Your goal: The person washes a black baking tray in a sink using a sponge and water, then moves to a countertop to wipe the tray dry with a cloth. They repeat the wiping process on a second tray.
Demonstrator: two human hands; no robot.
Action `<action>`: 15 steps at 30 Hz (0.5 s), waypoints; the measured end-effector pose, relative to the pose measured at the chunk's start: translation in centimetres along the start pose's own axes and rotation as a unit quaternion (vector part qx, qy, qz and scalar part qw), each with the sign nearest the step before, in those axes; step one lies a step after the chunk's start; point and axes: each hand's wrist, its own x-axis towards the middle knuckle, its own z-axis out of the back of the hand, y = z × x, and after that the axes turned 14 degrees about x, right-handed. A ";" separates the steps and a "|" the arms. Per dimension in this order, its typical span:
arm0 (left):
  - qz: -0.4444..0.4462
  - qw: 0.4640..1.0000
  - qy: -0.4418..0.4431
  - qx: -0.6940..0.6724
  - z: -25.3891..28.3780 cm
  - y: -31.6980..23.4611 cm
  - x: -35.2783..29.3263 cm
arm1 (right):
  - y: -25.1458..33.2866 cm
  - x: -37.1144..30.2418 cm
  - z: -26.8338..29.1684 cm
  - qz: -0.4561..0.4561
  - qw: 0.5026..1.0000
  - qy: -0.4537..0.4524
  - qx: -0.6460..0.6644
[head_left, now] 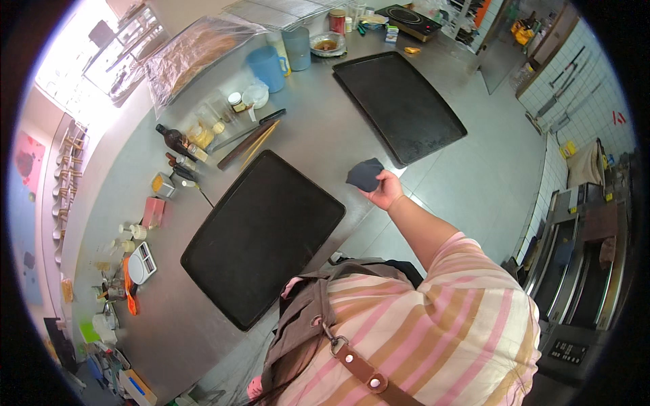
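Note:
My right hand (386, 192) is closed around a dark grey cloth (365, 174), bunched or folded. It is held over the steel table's near edge, between two black baking trays. One tray (267, 237) lies flat to the left of the hand, its dark surface bare. The other tray (399, 101) lies farther off, beyond the hand, also with nothing on it. Out of the frame is my left hand.
Along the table's far side stand a blue jug (266, 69), a dark bottle (175, 141), wooden sticks (259, 143) and a white scale (142, 262). An induction cooker (410, 22) sits at the back. Ovens (575, 257) line the right.

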 end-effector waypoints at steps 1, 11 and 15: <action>-0.007 1.000 0.003 0.001 0.0 -0.1 0.5 | 0.5 -1.5 0.6 0.017 1.000 0.005 0.000; -0.122 0.991 0.054 0.029 -5.3 -4.2 4.7 | 6.1 -20.0 9.7 0.161 0.982 -0.071 0.071; -0.154 0.984 0.054 0.068 -6.1 -7.4 4.5 | 9.3 -25.8 12.4 0.214 0.970 -0.080 0.080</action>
